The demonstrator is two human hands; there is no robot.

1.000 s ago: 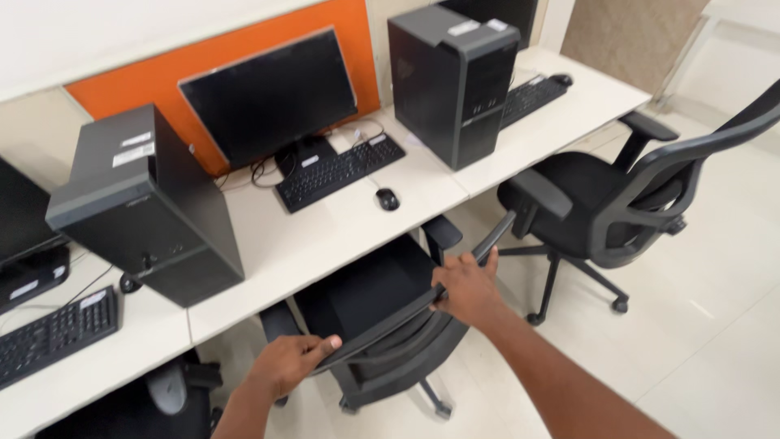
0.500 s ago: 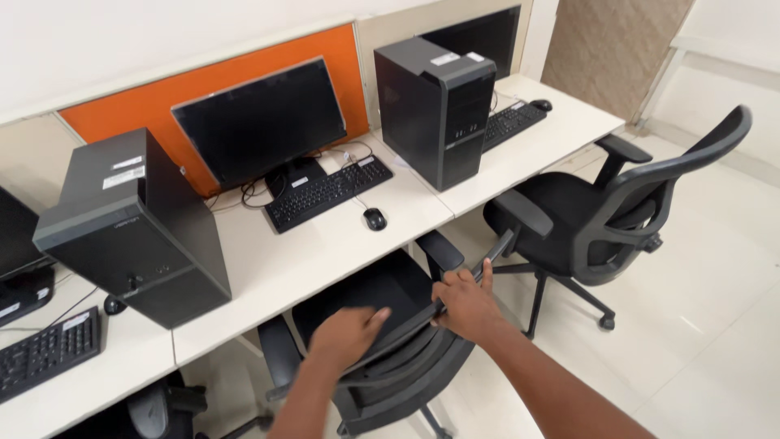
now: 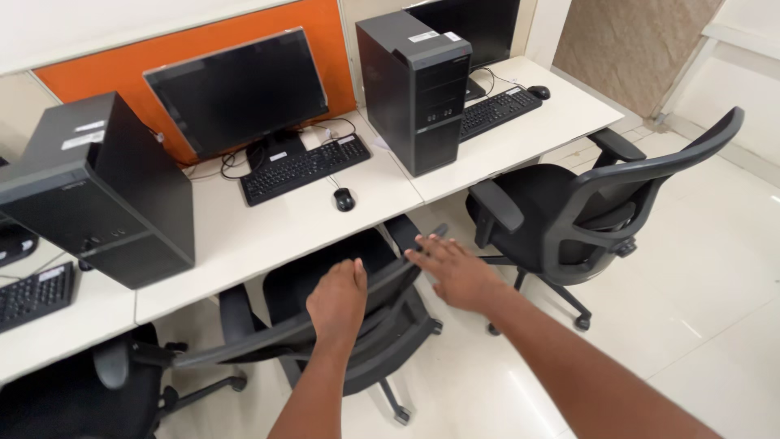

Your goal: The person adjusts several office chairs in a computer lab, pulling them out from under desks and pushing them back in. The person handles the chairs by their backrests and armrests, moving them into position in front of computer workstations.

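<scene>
Far left, near edge: a black keyboard [image 3: 32,294] on the white desk [image 3: 268,232], part of another black chair [image 3: 73,398] below it. Just right, a black computer tower [image 3: 97,191] standing upright on the desk. Farther back, a dark monitor [image 3: 240,93] against the orange partition panel [image 3: 106,61], a second black keyboard [image 3: 305,167] in front of it with cables behind, a black mouse [image 3: 344,198] just right of that keyboard.

Centre, near: a black mesh office chair [image 3: 357,325] tucked partly under the desk edge, backrest toward the camera. Left hand [image 3: 337,297] resting palm-down on the top rail of the backrest, fingers curled loosely over it, not clenched. Right hand [image 3: 455,268] just right of it, flat and spread wide, fingertips at the rail's right end; contact hard to tell, nothing held.

Right of centre, far: a second upright tower [image 3: 414,89], another keyboard [image 3: 496,110] and mouse [image 3: 538,92] beyond. Right: a second black office chair [image 3: 585,211] standing apart on the pale tiled floor [image 3: 715,325], turned sideways to the desk.
</scene>
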